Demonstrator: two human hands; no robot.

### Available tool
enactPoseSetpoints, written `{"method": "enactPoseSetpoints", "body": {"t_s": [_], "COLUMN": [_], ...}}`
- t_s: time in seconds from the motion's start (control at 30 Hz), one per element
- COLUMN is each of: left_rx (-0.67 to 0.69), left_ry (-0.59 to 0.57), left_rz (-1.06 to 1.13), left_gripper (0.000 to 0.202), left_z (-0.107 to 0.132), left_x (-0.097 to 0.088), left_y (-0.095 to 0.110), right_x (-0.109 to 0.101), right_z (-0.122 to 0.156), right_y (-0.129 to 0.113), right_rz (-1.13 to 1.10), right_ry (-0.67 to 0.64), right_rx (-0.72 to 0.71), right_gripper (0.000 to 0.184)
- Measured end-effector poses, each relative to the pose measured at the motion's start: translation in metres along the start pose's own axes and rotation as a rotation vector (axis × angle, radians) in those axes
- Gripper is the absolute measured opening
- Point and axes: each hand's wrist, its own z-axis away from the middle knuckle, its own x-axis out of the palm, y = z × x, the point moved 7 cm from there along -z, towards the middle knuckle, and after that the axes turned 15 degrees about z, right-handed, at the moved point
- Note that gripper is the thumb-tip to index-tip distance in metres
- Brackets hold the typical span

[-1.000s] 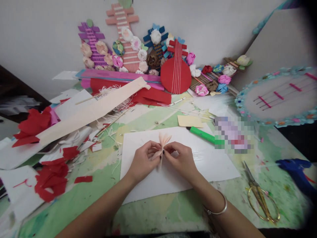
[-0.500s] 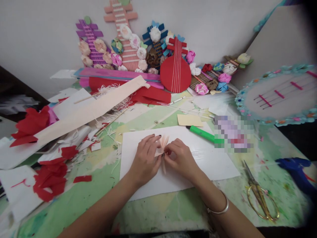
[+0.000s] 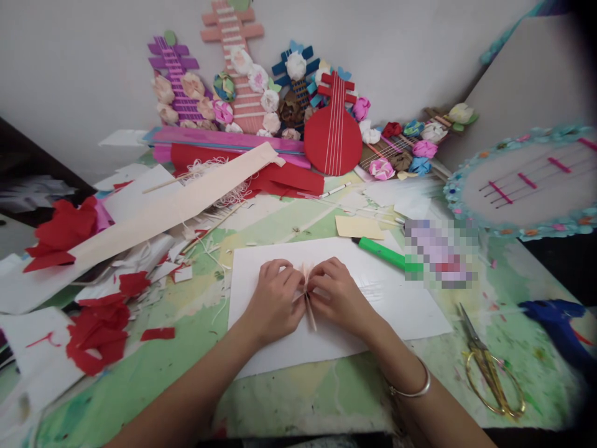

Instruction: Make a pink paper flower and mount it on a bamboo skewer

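Over a white sheet (image 3: 396, 305), my left hand (image 3: 276, 305) and my right hand (image 3: 339, 297) meet fingertip to fingertip. Pinched between them is a pale peach piece of folded paper (image 3: 312, 316). Its upper end fans out behind the fingers, and a narrow end points down toward me. Both hands are closed on its middle, where the fingertips hide most of it. Just beyond my right hand lies a green marker (image 3: 382, 252) with a dark tip, beside a small yellow paper (image 3: 359, 228).
Gold-handled scissors (image 3: 487, 367) and a dark blue tool, perhaps a glue gun (image 3: 555, 317), lie right. Red paper scraps (image 3: 100, 336) and a long cream strip (image 3: 177, 211) cover the left. Paper-flower lutes, one red (image 3: 332, 140), lean against the back wall.
My left fingers, raised and spread before, have curled in around the paper. The fanned end is now more covered, and the lower end has tilted slightly right.
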Motion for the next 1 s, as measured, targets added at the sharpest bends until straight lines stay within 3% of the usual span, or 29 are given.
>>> {"method": "enactPoseSetpoints", "body": {"t_s": [0.27,0.47,1.0], "left_rx": [-0.082,-0.047,-0.016], "left_ry": [0.040,0.024,0.122], "left_rz": [0.113,0.080,0.094], "left_gripper": [0.011,0.011,0.009], "left_z": [-0.001,-0.001,0.000], "left_x": [-0.002,0.002,-0.006], "left_y": [-0.007,-0.009,-0.007], "right_x": [-0.002,-0.004,-0.007], "right_z": [-0.001,-0.001,0.001], "right_y": [-0.007,-0.008,-0.004], "right_rz": [-0.054,-0.029,0.061], "right_ry": [0.055,0.113,0.180], "right_rx": [-0.105,-0.156,-0.100], "right_gripper": [0.016,0.018,0.012]}}
